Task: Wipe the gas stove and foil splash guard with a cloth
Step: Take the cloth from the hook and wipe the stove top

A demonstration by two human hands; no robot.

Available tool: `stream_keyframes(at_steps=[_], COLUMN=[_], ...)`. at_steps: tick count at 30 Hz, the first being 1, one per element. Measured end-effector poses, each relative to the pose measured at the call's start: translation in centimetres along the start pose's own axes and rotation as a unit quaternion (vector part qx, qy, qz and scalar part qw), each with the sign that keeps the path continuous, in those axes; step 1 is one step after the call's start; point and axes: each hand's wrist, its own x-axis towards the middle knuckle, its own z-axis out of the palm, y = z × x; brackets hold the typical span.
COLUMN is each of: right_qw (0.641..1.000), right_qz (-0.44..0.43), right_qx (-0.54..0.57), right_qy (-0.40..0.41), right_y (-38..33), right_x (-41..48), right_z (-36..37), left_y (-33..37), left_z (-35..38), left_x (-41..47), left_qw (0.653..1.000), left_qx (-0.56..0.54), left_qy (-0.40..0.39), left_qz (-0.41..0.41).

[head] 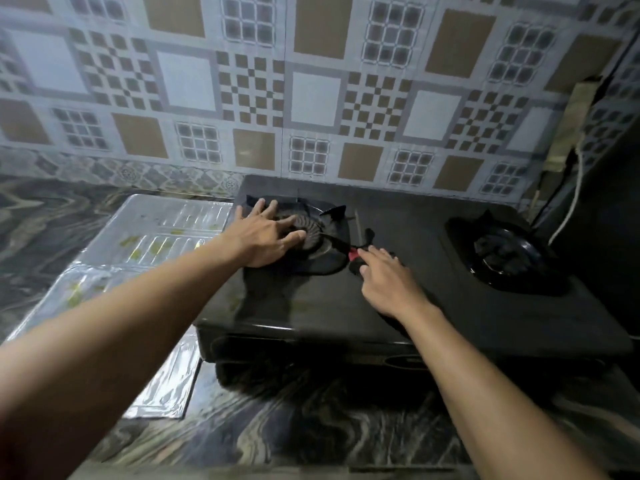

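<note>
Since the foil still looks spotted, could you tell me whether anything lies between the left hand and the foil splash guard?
Nothing visible does. The left hand rests on the stove's left burner, and the foil splash guard lies flat right beside it, uncovered.

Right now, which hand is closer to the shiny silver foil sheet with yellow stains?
The left hand. It rests on the left burner, just beside the foil sheet. The right hand is farther away, mid-stove.

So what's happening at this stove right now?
A person leans over a black two-burner gas stove. The left hand lies spread open on the left burner; the right hand presses a dark cloth with a red spot onto the stove top beside it. The foil splash guard lies flat to the left, still spotted with yellowish stains.
</note>
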Motion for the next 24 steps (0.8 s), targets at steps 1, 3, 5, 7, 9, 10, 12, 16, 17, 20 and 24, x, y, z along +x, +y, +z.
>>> stream_keyframes(at_steps=[1, 3, 5, 7, 9, 10, 12, 16, 17, 20, 24], right_qw=[1.000, 0.999, 0.998, 0.997, 0.996, 0.996, 0.995, 0.994, 0.994, 0.989, 0.971], right_qz=[0.009, 0.030, 0.044, 0.048, 0.046, 0.040, 0.028, -0.012, -0.028, -0.075, -0.198], right_qx=[0.003, 0.004, 0.007, 0.014, 0.028, 0.033, 0.037, 0.025, 0.018, -0.001, 0.031], right_qy=[0.010, 0.017, 0.033, 0.056, 0.072, 0.079, 0.092, 0.108, 0.107, 0.130, 0.130], right_y=[-0.5, -2.1, -4.3, -6.8, -9.7, -11.1, -14.0, -19.5, -20.8, -23.3, -22.6], right_x=[-0.9, -2.9, -4.9, -6.4, -7.3, -7.5, -7.6, -6.6, -6.2, -5.6, -6.4], right_z=[0.3, 1.0, 2.0, 3.0, 4.1, 4.6, 5.7, 7.1, 7.4, 7.9, 8.0], left_y=[-0.5, -1.6, -2.8, -3.7, -4.1, -4.1, -4.2, -4.5, -4.7, -5.1, -5.1], left_z=[-0.3, -1.0, -1.4, -1.4, -1.2, -1.1, -1.1, -1.2, -1.2, -1.1, -1.0], left_x=[0.0, 0.2, 0.5, 0.8, 1.1, 1.2, 1.5, 1.9, 2.0, 2.4, 2.5], left_qw=[1.000, 0.999, 0.997, 0.995, 0.994, 0.995, 0.996, 0.995, 0.994, 0.993, 0.992], left_qx=[0.010, 0.035, 0.066, 0.086, 0.085, 0.073, 0.043, 0.025, 0.021, 0.010, 0.012], left_qy=[-0.005, -0.017, -0.031, -0.039, -0.042, -0.046, -0.061, -0.092, -0.095, -0.101, -0.107], left_qz=[0.007, 0.013, 0.022, 0.034, 0.048, 0.050, 0.047, 0.043, 0.047, 0.059, 0.064])
